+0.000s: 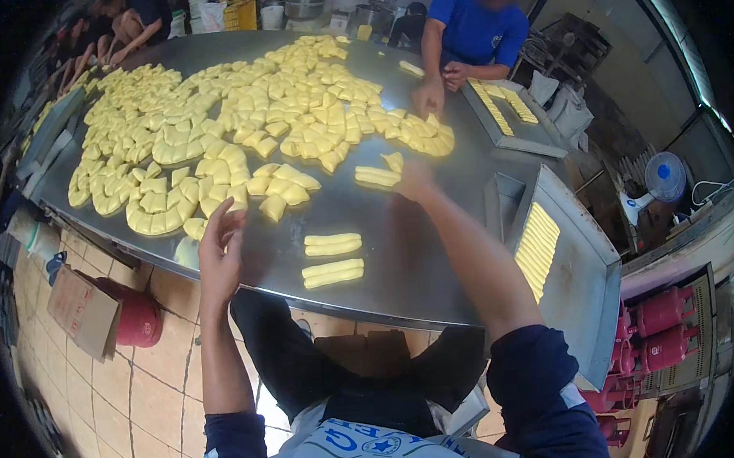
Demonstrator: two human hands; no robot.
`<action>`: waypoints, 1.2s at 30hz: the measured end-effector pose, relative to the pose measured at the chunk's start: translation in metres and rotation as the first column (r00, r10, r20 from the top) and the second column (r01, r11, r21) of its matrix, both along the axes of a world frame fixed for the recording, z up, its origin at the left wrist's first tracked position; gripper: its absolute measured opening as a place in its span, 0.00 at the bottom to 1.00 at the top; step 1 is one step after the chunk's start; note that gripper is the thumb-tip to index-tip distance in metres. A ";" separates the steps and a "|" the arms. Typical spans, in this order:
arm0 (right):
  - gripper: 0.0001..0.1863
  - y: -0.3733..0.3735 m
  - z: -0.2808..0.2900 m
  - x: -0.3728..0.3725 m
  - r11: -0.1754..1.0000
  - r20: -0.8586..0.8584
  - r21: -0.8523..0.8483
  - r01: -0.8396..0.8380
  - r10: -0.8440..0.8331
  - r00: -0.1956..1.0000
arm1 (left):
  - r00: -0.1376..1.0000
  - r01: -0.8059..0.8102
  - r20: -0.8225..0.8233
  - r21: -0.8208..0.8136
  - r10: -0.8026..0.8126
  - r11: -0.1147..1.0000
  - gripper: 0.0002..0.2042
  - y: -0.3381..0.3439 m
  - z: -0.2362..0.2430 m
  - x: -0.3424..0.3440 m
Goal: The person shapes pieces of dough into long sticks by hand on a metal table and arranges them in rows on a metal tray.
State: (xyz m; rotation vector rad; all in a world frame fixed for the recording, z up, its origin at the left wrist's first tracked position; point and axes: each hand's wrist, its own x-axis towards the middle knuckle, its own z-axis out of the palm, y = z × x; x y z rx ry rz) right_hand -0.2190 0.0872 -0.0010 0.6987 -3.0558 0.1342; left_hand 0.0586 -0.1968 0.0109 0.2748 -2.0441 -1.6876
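Currently, a pair of pale-yellow dough strips (376,176) lies on the steel table (417,251), its right end at the person's right hand (415,183). That hand is blurred and its fingers are hidden, so I cannot tell how far open they are or whether they have hold of anything. Just beyond the strips sits a small dough piece (393,161). Nearer the table's front edge, 2 more strip pairs (332,244) lie apart from each other. The left hand (221,256) hovers by that edge, fingers loosely curled and partly spread, with nothing visible in them, near the large spread of cut dough (296,101). To the right, a metal tray (581,256) bears a row of dough strips (537,250). Across the table, a co-worker in a blue shirt (477,28) reaches 1 hand (429,95) toward the cut dough, beside a 2nd tray (531,145). Farther right stands a fan (664,175), above pink cylinders (665,310).
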 end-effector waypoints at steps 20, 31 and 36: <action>0.13 0.012 0.139 0.047 0.408 0.407 -0.862 0.300 0.206 0.890 | 0.980 0.169 0.033 0.403 -0.199 0.900 0.22 0.121 0.032 -0.105; 0.15 0.178 0.201 0.095 0.427 0.254 -0.881 0.201 0.072 0.964 | 0.648 0.717 -0.316 0.560 -0.693 0.415 0.21 0.252 0.095 -0.185; 0.13 0.277 0.185 0.088 0.289 0.219 -0.926 0.242 -0.109 0.970 | 0.509 0.855 -0.205 0.234 -0.836 0.463 0.19 0.340 0.113 -0.236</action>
